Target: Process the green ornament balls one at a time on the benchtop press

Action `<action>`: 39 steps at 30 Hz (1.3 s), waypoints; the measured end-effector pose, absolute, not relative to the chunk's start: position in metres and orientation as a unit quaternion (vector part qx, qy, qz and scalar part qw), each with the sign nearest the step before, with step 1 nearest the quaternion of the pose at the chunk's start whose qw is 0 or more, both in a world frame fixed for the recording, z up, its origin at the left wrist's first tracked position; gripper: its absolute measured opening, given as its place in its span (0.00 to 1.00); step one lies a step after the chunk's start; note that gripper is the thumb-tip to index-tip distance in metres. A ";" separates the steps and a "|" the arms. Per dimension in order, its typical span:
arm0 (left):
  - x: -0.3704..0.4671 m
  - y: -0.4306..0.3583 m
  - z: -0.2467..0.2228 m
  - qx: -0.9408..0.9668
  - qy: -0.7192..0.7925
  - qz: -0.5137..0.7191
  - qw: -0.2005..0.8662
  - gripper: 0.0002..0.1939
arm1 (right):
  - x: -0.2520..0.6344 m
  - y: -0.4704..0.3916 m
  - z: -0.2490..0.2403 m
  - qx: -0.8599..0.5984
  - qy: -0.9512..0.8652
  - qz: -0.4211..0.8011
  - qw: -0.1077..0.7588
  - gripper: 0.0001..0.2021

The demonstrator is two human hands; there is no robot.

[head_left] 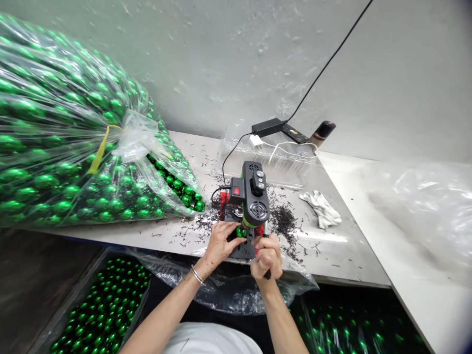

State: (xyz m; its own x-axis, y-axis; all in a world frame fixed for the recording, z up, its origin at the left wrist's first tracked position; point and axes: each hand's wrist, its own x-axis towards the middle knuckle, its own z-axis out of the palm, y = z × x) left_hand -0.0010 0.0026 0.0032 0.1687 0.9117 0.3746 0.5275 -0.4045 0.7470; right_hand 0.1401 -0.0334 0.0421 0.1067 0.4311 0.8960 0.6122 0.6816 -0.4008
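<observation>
A small black bench drill press (254,191) with a red switch stands on the table in front of me. Under its head sits a shiny green ball (241,231), pinched between the thumb and fingers of my left hand (221,240). My right hand (268,256) is wrapped round the black lever handle (267,274) at the machine's right side. Below the ball, part of the machine's black base (243,250) shows between my hands. The tool tip is hidden by the machine's head.
A large tied clear bag of green balls (73,147) fills the left, with a torn opening. Black shavings (283,219) litter the table. White gloves (321,209) lie right; behind are a power adapter (267,127) and a dark-capped bottle (323,132). An open bag of balls (106,300) sits below left.
</observation>
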 end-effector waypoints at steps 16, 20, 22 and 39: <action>-0.020 -0.048 0.018 0.773 0.440 0.392 0.235 0.24 | 0.137 -0.039 0.143 -0.449 -0.620 0.053 0.641 0.17; -0.041 -0.052 0.023 0.788 0.455 0.383 0.161 0.35 | 0.135 -0.038 0.128 -0.425 -0.617 0.026 0.661 0.17; -0.053 -0.028 0.034 0.751 0.526 0.390 0.089 0.25 | 0.134 -0.039 0.122 -0.420 -0.621 0.022 0.661 0.16; -0.070 0.043 0.064 0.547 0.622 0.432 0.358 0.20 | 0.133 -0.043 0.120 -0.407 -0.645 0.027 0.647 0.15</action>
